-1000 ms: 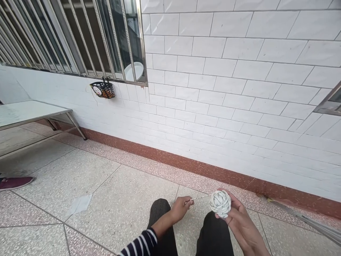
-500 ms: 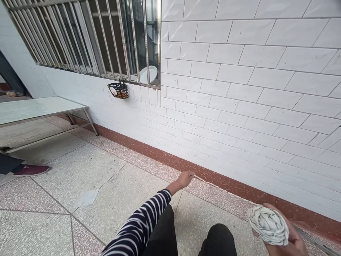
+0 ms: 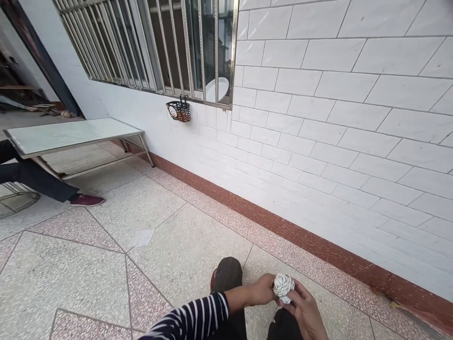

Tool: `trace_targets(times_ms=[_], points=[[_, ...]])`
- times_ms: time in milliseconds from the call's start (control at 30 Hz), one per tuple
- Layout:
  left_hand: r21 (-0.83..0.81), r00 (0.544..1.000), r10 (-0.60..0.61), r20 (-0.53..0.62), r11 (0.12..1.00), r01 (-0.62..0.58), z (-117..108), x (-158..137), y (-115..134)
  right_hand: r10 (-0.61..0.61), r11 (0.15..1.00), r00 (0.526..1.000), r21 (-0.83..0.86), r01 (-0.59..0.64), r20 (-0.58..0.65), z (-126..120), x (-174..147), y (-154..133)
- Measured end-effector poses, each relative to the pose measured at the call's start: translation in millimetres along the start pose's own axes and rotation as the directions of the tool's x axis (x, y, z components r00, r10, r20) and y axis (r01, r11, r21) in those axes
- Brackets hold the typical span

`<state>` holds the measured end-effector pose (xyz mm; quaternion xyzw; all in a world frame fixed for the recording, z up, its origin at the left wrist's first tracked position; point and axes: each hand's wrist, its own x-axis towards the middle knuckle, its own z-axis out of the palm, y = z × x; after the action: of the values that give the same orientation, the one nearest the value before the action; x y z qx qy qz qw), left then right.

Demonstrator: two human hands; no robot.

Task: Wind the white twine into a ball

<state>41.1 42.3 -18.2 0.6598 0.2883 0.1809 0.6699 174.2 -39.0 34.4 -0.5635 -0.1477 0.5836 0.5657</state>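
A ball of white cord (image 3: 283, 286) with dark flecks is held low in front of my knees. My right hand (image 3: 305, 309) grips it from the right, the thumb lying across its lower front. Against the ball's left side is my left hand (image 3: 262, 290), closed, below a navy-and-white striped sleeve. Its fingertips are partly hidden, and the strand between them cannot be made out clearly. A short bit of cord hangs below the ball, above my dark trouser leg.
A white tiled wall (image 3: 300, 156) with a red-brown skirting runs along the right. A low glass-topped table (image 3: 81, 133) stands at the left, beside a person's leg and maroon shoe (image 3: 88, 200). A small black basket (image 3: 180, 111) hangs under the barred window. White paper (image 3: 143, 237) lies on the floor.
My left hand has come back from the far end of the stretched cord to the ball. The ball and right hand have moved left in view, and the view has turned left.
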Motion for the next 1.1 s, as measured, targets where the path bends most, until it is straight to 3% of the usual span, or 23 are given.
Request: trace_targets(times_ms=[133,267,333,433,500,567,633,767,867,967,1100], points=[[-0.255,0.997,-0.052,-0.055,0.966,0.037,6,-14,3,-0.021,0.998,0.998,-0.055,0.024,0.054,10,-11,-9],[-0.273,0.986,-0.164,0.031,0.948,0.166,8,-26,-7,-0.114,0.99,0.993,-0.083,0.115,0.016,9,-13,-14],[-0.129,0.976,-0.216,0.036,0.967,0.219,10,-35,-12,-0.172,0.978,0.985,-0.124,0.169,-0.017,4,-7,-16],[0.271,0.983,-0.185,0.012,0.947,0.175,11,-47,-12,-0.293,0.921,0.954,-0.283,0.267,-0.054,-8,10,-17],[0.515,0.988,-0.155,0.03,0.849,0.117,9,-53,-6,-0.4,0.823,0.913,-0.472,0.316,-0.086,-17,25,-11],[0.678,0.987,-0.148,0.06,0.732,0.069,5,-55,1,-0.448,0.695,0.889,-0.663,0.279,-0.095,-24,36,3],[0.793,0.987,-0.125,0.098,0.61,-0.002,-4,-54,8,-0.383,0.628,0.922,-0.748,0.216,-0.055,-27,43,23],[0.897,0.972,-0.081,0.219,0.409,-0.168,-26,-46,18,-0.206,0.676,0.977,-0.713,0.186,0.06,-21,38,67],[0.892,0.957,-0.035,0.288,0.374,-0.255,-39,-39,18,-0.027,0.78,0.982,-0.611,0.136,0.185,-15,26,80],[0.867,0.964,0.011,0.266,0.434,-0.244,-42,-34,12,0.075,0.917,0.939,-0.394,0.067,0.336,-13,11,72],[0.776,0.991,0.009,0.136,0.62,-0.113,-35,-31,3,0.052,0.97,0.929,-0.241,0.041,0.367,-10,-10,48]])
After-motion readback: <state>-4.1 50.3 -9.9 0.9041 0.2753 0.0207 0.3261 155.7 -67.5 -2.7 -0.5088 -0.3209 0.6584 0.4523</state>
